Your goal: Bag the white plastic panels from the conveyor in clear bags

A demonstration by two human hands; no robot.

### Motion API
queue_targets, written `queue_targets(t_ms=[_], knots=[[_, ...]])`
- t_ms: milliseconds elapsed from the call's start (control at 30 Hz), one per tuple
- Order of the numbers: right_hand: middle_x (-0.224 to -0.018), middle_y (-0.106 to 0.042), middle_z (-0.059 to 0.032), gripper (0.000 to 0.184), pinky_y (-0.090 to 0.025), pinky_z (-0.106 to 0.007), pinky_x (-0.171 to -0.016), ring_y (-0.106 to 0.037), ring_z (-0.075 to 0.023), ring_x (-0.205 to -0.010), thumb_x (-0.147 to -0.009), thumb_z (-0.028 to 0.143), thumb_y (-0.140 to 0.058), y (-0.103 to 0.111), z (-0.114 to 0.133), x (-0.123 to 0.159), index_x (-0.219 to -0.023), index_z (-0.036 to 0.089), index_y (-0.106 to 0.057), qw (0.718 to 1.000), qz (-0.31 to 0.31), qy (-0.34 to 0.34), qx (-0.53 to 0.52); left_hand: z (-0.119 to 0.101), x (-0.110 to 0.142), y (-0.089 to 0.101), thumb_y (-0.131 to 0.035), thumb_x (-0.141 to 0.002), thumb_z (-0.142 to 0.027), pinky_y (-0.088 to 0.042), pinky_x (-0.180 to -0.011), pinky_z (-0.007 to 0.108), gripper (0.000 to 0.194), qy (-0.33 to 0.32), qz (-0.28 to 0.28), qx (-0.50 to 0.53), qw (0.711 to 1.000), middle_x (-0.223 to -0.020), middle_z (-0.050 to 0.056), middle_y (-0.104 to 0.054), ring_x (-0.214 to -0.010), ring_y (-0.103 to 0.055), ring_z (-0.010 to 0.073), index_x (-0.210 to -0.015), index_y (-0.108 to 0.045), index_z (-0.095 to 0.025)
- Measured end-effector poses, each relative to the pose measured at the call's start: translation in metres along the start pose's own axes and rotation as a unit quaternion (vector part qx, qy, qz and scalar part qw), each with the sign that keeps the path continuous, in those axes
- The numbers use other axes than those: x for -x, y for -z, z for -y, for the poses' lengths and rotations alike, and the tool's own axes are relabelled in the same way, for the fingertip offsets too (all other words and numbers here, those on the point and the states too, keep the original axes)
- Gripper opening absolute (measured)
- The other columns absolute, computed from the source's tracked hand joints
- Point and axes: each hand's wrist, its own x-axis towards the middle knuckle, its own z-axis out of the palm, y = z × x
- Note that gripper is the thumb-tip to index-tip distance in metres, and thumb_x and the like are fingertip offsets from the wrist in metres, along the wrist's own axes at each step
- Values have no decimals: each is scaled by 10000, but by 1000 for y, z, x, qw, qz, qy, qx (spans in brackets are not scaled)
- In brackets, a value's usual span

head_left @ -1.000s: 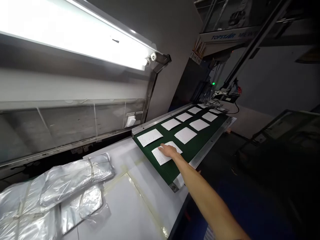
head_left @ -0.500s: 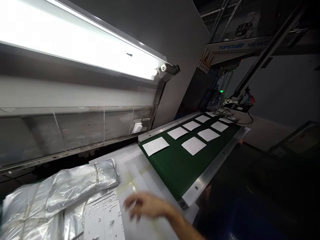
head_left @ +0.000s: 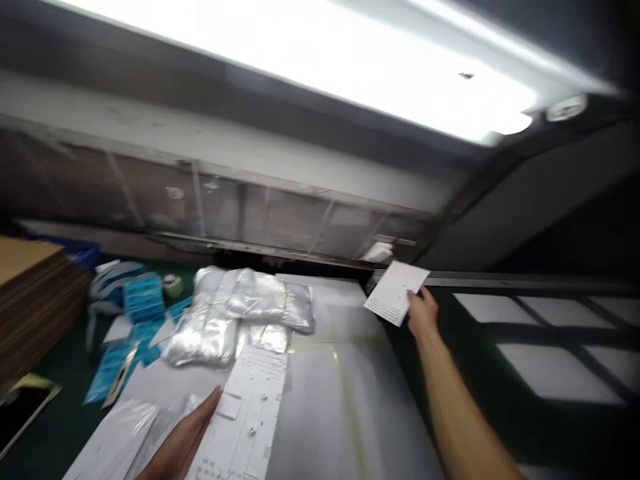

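Observation:
My right hand (head_left: 423, 312) is closed on the edge of a white plastic panel (head_left: 395, 290), tilted above the near end of the green conveyor belt. Small slots run in rows along the panel's lower edge. At the bottom, my left hand (head_left: 187, 433) grips the left edge of a longer white molded panel (head_left: 245, 413) with clips and raised ribs; its fingers are partly hidden by the panel. Left of that hand lie flat white pieces in clear plastic (head_left: 120, 433). Bundled clear plastic bags (head_left: 270, 298) rest just beyond the molded panel.
On the green belt (head_left: 463, 363) at right lie several blurred white panels (head_left: 543, 370). A stack of brown cardboard (head_left: 35, 300), blue packets (head_left: 143, 298), a cutter knife (head_left: 121, 375) and a phone (head_left: 23, 410) are at left. A bright lamp (head_left: 300, 47) hangs overhead.
My view has swung left. My right hand, empty over the table before, now holds a white panel by the belt. My left hand has come into view on the molded panel.

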Motion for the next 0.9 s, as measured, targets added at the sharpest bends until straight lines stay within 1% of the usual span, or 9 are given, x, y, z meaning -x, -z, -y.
queue_targets(t_ms=[67, 133, 233, 333, 433, 533, 600, 767, 900], knots=[[-989, -678, -92, 352, -497, -300, -765, -629, -189, -868, -725, 268, -659, -19, 12, 35, -1043, 118, -635, 990, 141, -1, 1, -14, 9, 0, -502, -826, -516, -425, -943, 491, 578, 20, 67, 36, 997, -1095, 165, -665, -1119, -540, 368, -1218, -550, -94], [-916, -710, -79, 315, -496, -311, -758, -640, -213, -849, -653, 280, -709, -31, 27, 92, -940, 151, -700, 927, 373, 36, 19, -22, 12, 1, -437, -860, -520, -420, -940, 436, 562, 30, 112, 32, 993, -1068, 165, -675, -1097, -566, 333, -1181, -575, -80], [-923, -717, -27, 244, -475, -307, -749, -649, -195, -820, -780, 267, -582, -44, 47, 192, -992, 243, -700, 655, 734, 165, 74, -17, 9, 2, -417, -868, -522, -430, -908, 356, 543, 67, 139, -29, 988, -1032, 142, -691, -1056, -595, 288, -1136, -607, -89], [-864, -713, 14, 292, -434, -273, -696, -630, -170, -753, -796, 234, -558, -63, 55, 249, -1058, 304, -667, 519, 811, 245, 113, -4, 4, 8, -433, -863, -523, -458, -833, 317, 544, 122, 153, -74, 978, -967, 135, -708, -941, -642, 267, -1112, -620, -78], [-894, -688, 5, 270, -417, -257, -659, -603, -160, -750, -812, 261, -548, -67, 49, 249, -1059, 277, -657, 567, 801, 157, 113, 6, 6, 22, -518, -844, -449, -488, -660, 290, 473, 140, 116, -70, 981, -822, 119, -728, -714, -672, 238, -1102, -624, -67], [-857, -651, -19, 261, -419, -239, -610, -578, -147, -715, -814, 352, -566, -54, 32, 238, -1014, 197, -632, 745, 664, -57, 37, 12, 9, 30, -548, -829, -418, -496, -681, 331, 480, 59, 76, -9, 995, -845, 114, -729, -717, -675, 254, -1180, -578, -92], [-783, -628, -5, 284, -424, -236, -597, -567, -138, -672, -797, 400, -599, -45, 15, 246, -986, 189, -584, 823, 537, -178, -50, 16, 8, 28, -470, -849, -506, -469, -825, 401, 561, -14, 75, 50, 996, -974, 123, -709, -860, -664, 281, -1264, -507, -130], [-799, -653, -4, 330, -455, -264, -630, -591, -153, -675, -793, 439, -608, -31, -21, 293, -1032, 228, -522, 852, 412, -289, -146, 26, -3, 13, -383, -836, -618, -360, -983, 464, 667, -94, 59, 93, 989, -1138, 135, -647, -1032, -600, 305, -1324, -435, -166], [-891, -675, -27, 282, -462, -293, -732, -606, -188, -817, -822, 401, -571, -22, -3, 283, -1031, 218, -621, 838, 521, -153, -60, 25, -7, 11, -435, -818, -612, -422, -916, 454, 646, -14, 72, 35, 997, -1066, 130, -682, -987, -618, 329, -1235, -539, -130]])
